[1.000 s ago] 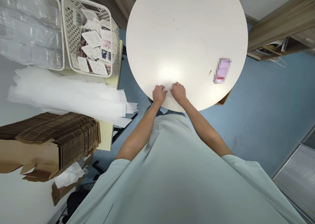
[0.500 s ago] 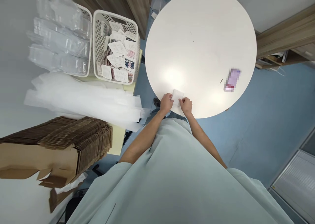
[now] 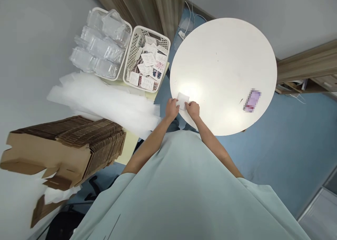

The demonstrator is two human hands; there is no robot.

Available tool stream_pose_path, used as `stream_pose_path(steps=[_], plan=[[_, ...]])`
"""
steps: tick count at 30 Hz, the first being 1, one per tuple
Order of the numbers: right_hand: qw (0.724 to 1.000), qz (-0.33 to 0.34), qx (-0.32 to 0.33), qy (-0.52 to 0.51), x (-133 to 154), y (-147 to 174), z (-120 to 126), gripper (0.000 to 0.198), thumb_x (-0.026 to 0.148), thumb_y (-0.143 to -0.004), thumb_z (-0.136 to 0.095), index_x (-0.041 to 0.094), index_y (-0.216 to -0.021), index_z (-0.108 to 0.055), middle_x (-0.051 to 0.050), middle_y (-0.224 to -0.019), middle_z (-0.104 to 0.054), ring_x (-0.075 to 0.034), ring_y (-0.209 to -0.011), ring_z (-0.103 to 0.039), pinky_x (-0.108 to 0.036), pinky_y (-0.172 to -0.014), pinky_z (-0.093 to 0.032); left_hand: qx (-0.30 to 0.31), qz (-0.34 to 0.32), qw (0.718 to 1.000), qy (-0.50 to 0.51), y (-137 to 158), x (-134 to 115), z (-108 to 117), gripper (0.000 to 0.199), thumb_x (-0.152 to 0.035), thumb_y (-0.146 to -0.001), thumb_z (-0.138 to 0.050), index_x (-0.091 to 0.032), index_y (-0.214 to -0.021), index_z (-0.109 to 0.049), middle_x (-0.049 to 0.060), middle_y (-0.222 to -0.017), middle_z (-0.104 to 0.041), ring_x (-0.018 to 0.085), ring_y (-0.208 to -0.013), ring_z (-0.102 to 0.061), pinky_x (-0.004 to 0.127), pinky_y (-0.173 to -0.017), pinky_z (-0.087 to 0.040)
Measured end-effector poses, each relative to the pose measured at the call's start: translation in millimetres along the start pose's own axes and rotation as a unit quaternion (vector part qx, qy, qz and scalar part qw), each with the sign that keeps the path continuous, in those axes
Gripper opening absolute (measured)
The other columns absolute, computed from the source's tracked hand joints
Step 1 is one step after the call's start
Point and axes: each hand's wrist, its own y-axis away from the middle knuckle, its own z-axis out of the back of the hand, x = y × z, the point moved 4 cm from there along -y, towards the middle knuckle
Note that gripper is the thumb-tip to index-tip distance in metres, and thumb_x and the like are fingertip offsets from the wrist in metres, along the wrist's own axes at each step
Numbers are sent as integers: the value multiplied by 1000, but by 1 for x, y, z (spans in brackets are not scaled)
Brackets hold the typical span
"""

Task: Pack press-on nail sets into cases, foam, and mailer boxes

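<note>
A small, square white foam packet lies at the near left rim of the round white table. My left hand grips its left side, with thumb and fingers closed at the edge. From the right, my right hand pinches the packet's lower right edge, fingers curled. What is inside the foam, if anything, I cannot make out.
A phone-sized, blurred purple item lies at the table's right. On the left stand a basket of carded small items, a basket of clear plastic trays, white foam sheets and a stack of folded cardboard boxes.
The view has turned, so the table and baskets appear further right and lower. Both hands, still on the packet, have shifted left along the table toward its rim.
</note>
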Motion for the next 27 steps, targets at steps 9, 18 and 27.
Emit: stream_pose_path(steps=[9,18,27], plan=[[995,17,51,-83,-18,25,39,47,46,-109,-57,26,-67,-54,-6,-73,-75,-22,-79,-77,-29,-72,-52,-76,-71,992,72,70,-59,-11,36,-42,-106,-62,-22,-136,-63,15,-147,-65,32,-142,-59,49,-122,-48],[987,34,122,-95,-8,40,31,46,42,-110,-60,23,-68,-56,-7,-75,-77,-19,-70,-78,-27,-71,-54,-142,-75,984,83,132,-89,-16,54,-56,-99,-75,-25,-142,-62,16,-158,-57,33,-151,-53,55,-126,-45],[993,81,74,-36,42,85,27,27,38,-106,-62,20,-87,-70,-8,-79,-80,-21,-80,-80,-27,-76,-55,-171,-156,963,138,169,-69,25,68,-57,-90,-86,-26,-145,-61,17,-160,-54,35,-153,-53,55,-124,-50]])
